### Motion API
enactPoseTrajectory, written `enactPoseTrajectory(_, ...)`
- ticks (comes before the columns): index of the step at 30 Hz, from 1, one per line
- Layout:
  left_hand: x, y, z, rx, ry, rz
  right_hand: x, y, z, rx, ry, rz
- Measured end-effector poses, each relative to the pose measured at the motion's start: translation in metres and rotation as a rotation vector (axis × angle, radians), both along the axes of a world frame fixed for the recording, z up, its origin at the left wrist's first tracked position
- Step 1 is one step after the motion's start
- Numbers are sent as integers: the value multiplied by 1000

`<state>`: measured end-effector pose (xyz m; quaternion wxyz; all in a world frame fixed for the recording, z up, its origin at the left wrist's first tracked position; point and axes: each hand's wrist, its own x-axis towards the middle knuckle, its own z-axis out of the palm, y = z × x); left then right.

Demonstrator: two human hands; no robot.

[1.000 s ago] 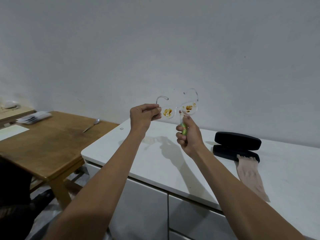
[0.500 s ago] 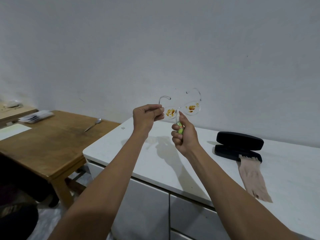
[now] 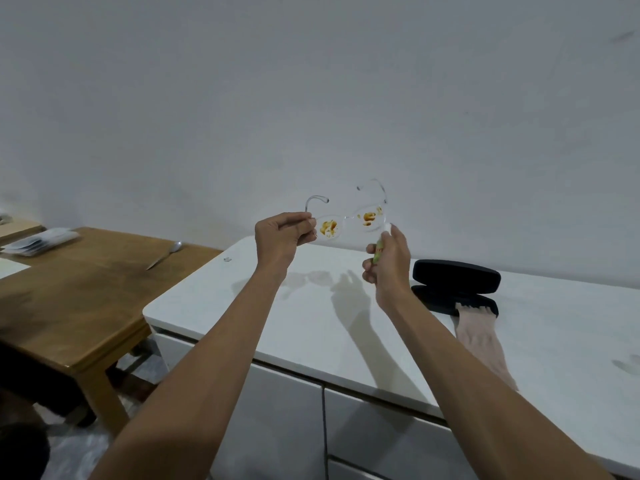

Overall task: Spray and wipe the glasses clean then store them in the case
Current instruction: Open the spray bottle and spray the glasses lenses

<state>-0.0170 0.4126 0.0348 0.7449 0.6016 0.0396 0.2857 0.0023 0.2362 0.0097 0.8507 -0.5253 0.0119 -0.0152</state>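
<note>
Left hand (image 3: pixel 282 235): pinches stained clear glasses (image 3: pixel 346 221) aloft;
Right hand (image 3: pixel 386 259): grips green spray bottle (image 3: pixel 378 251) beside lens;
Case (image 3: pixel 455 285): open on white counter (image 3: pixel 311 317)

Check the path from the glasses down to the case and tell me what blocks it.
Nothing visible blocks it. The left hand holds the glasses in the air; the case lies open on the counter. A cloth lies at the case's front edge, not inside as far as I can see.

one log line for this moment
phase: spraying | left hand: holds glasses | right hand: grips spray bottle | lenses: stained | case: open
</note>
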Motion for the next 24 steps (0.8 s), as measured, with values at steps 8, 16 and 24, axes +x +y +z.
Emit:
enactPoseTrajectory(8, 32, -69, -1, 1, -7, -112, 9, -123, 19, -331, -220, -439)
enactPoseTrajectory(16, 53, -172, -10, 28, 11, -284, -11, -255, 1, -453, -180, -765)
enactPoseTrajectory(24, 54, -235, -25, 72, 75, -365, -45, -342, -41, -673, 63, -994)
